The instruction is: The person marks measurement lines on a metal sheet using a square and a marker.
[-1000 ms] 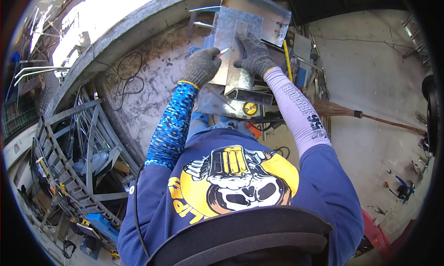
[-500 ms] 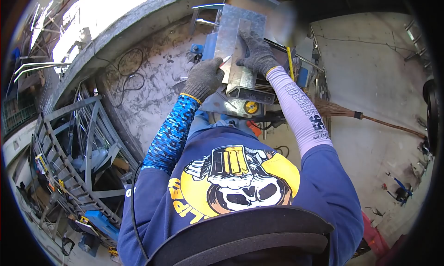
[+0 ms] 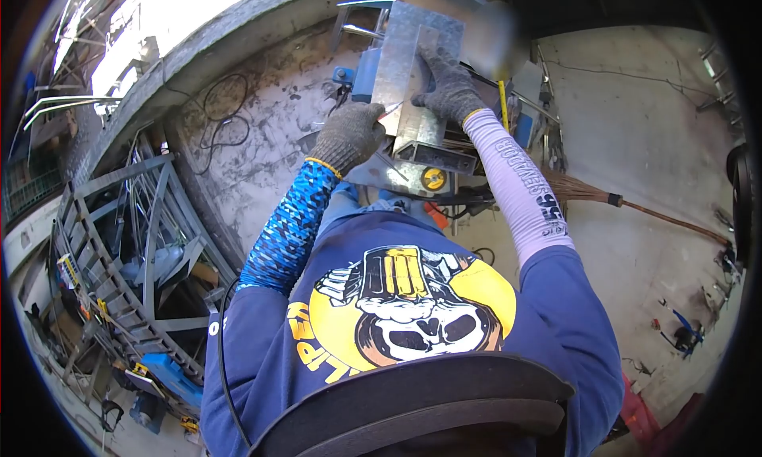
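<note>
My left hand [image 3: 349,135], in a dark grey knit glove, is closed around a slim pen-like tool [image 3: 391,110]. Its tip points right, against the metal by the edge of a flat metal strip [image 3: 427,38]. On that strip lies my gloved right hand [image 3: 448,88], fingers stretched forward and thumb apart, pressing from above. Beneath the strip is a shiny galvanized metal sheet [image 3: 393,56]. A dark rectangular steel tube [image 3: 435,156] shows its open end nearer my body. Which exact kind of pen-like tool this is, I cannot make out.
A yellow tape-like strip [image 3: 503,106] and a yellow round disc [image 3: 433,178] are close to the work. Right of my arm lies a broom [image 3: 583,189]. Metal frames [image 3: 147,242] and scrap crowd the left side. A black cable [image 3: 222,123] coils on the floor.
The view has shifted slightly, so the metal pieces appear a little lower and farther right. Both hands keep nearly the same places on the work.
</note>
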Motion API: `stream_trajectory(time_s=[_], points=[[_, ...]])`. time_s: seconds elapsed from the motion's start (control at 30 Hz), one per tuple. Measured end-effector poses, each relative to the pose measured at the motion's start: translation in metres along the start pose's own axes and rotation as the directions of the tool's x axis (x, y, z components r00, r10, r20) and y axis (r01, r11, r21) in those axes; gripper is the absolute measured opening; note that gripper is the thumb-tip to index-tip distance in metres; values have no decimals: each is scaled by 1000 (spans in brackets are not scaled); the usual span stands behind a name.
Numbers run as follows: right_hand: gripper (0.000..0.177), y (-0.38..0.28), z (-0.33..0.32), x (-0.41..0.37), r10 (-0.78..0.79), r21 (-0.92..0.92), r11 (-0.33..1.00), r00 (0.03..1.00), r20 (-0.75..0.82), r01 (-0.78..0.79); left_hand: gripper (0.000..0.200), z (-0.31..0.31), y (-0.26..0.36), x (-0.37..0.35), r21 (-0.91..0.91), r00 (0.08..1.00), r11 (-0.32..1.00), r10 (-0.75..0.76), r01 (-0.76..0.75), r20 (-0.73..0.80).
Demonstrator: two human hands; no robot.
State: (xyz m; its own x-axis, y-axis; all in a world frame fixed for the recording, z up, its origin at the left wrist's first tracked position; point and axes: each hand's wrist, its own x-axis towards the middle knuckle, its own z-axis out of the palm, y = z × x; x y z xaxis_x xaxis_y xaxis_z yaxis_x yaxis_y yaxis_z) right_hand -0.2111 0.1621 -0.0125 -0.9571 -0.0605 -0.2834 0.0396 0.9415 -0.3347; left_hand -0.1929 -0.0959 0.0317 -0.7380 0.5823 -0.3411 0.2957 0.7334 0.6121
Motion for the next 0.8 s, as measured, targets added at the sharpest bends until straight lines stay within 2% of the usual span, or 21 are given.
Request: stream_trajectory(time_s=[0.07, 0.13, 0.2, 0.33, 0.4, 0.53, 0.63, 0.7, 0.8], points=[[112, -2, -2, 0, 5, 6, 1000, 1000, 7, -5, 31, 10, 0, -5, -55, 999, 998, -14, 11, -47], [112, 1, -2, 0, 13, 11, 1000, 1000, 14, -13, 32, 13, 4, -3, -61, 999, 997, -39, 37, -28], [112, 2, 1, 1, -18, 3, 1000, 1000, -3, 18, 30, 19, 2, 5, -49, 990, 999, 1, -8, -142], [111, 0, -1, 0, -22, 7, 1000, 1000, -7, 22, 28, 17, 0, 8, -43, 988, 999, 2, -9, -156], [111, -1, -3, 0, -11, 16, 1000, 1000, -10, 11, 27, 12, 0, 6, -17, 996, 1000, 23, -25, -89], [111, -2, -3, 0, -10, 16, 1000, 1000, -2, 10, 29, 11, 3, 7, -10, 995, 1000, -4, 3, -99], [112, -3, -3, 0, -2, 19, 1000, 1000, 1, 2, 31, 12, 2, 9, -17, 988, 1000, 17, -19, -152], [114, -4, -4, 0, -5, 32, 999, 1000, 4, 5, 35, 9, -1, 8, 30, 985, 995, 98, -94, -144], [114, -4, -7, -1, -2, 41, 999, 1000, 14, 1, 39, 11, -3, 11, -6, 974, 992, 122, -126, -191]])
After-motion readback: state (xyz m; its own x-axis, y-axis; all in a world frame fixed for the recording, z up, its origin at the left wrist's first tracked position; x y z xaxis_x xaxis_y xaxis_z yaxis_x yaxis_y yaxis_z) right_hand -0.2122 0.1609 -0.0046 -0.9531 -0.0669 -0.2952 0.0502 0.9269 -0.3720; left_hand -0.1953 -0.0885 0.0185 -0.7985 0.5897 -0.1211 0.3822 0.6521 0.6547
